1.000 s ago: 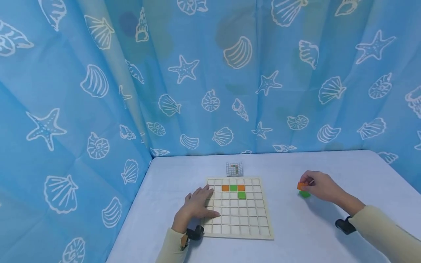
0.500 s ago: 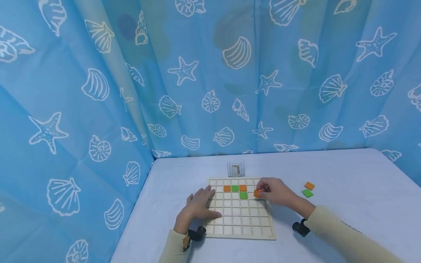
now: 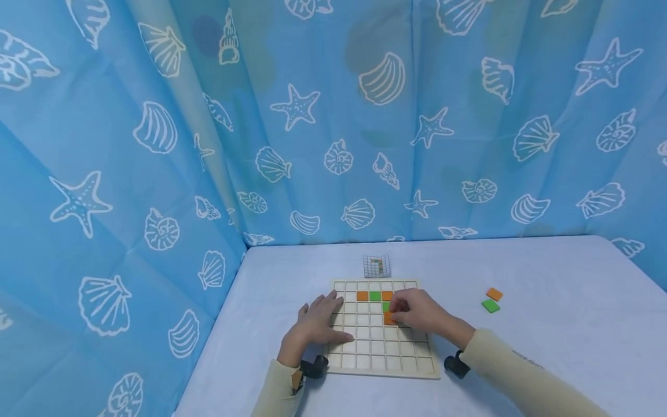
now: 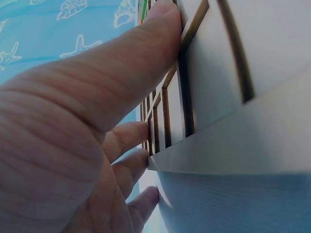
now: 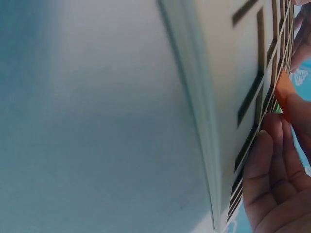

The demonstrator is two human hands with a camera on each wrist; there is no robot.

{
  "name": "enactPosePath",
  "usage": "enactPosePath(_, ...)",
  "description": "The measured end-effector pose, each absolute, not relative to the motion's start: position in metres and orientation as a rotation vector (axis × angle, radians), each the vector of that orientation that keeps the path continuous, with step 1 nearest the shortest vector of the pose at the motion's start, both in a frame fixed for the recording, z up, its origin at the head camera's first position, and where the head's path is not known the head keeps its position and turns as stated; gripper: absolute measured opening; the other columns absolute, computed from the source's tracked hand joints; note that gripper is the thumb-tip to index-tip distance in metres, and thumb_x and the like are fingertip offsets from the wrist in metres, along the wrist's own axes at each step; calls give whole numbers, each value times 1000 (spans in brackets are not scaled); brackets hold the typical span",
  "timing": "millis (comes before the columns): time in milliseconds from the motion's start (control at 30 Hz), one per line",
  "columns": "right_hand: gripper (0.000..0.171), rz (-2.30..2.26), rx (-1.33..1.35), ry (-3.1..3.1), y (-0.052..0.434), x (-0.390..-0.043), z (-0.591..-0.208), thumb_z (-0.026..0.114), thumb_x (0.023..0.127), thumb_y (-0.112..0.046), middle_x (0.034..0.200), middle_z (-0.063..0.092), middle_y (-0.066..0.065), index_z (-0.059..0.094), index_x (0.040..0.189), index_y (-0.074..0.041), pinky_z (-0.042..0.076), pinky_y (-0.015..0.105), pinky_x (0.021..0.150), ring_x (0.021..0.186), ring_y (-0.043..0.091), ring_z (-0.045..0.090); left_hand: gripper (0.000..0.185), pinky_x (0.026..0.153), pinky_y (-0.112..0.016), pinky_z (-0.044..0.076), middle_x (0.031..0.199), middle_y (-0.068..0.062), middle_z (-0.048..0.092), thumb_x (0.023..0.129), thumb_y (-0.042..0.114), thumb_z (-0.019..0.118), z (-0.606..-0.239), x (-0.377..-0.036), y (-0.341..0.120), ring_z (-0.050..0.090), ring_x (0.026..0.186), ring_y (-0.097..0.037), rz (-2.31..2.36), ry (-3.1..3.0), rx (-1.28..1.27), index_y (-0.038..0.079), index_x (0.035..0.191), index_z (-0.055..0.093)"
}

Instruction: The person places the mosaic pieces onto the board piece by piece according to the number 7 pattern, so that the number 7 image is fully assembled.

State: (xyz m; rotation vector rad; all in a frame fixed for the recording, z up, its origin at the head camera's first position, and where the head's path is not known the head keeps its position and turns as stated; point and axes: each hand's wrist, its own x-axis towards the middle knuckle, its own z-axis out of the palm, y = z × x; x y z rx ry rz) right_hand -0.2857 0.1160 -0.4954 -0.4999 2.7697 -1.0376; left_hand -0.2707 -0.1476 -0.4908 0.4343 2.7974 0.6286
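Note:
A pale wooden grid board [image 3: 371, 347] lies on the white table. My left hand [image 3: 315, 325] rests on its left side, fingers spread and thumb over the squares. An orange tile [image 3: 388, 319] is pinched between thumb and fingers of my right hand [image 3: 423, 314], low over the right-middle squares. In the right wrist view this orange tile [image 5: 285, 93] tilts against the grid. Just behind it sits a green tile [image 3: 385, 307], partly covered by my fingers. Farther back, an orange tile [image 3: 362, 296], a green tile [image 3: 375, 296] and another orange tile [image 3: 387, 295] form a row.
Right of the board, a loose orange tile [image 3: 494, 294] and a loose green tile [image 3: 490, 305] lie on the table. Behind the board lies a small curled grid card [image 3: 377, 266] with a coloured pattern. A blue shell-print curtain [image 3: 323, 191] hangs beyond.
My right hand has carried the orange tile leftward from the loose tiles, across the board's right edge, to the square in front of the green tile. My left hand has stayed in place.

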Motion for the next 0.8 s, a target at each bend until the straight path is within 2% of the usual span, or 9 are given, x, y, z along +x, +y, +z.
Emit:
enactPosePath(200,9,-935,-502,2783,117,-285,-494,76,86,-11,75,62,-8,71,80,-17,47,23,63,70,10,53,90,117,-68,15,162,-10,29,78,48,81,-490,-271,-146,24,150,-38,631,2793,440,10,149,43)
enactPosePath(567,10,-935,-466,2756,117,-286,-496,76,86,-11,74,60,-5,68,83,-16,46,26,67,71,11,52,91,117,-69,15,163,-10,29,77,48,81,-490,-272,-147,24,150,-38,636,2786,434,10,150,42)
enactPosePath(800,8,-1061,-530,2676,127,-285,-488,76,86,-11,81,64,-4,71,92,-12,50,26,69,75,11,56,92,117,-69,14,162,-10,29,76,48,82,-491,-272,-147,24,150,-38,637,2783,427,11,150,42)
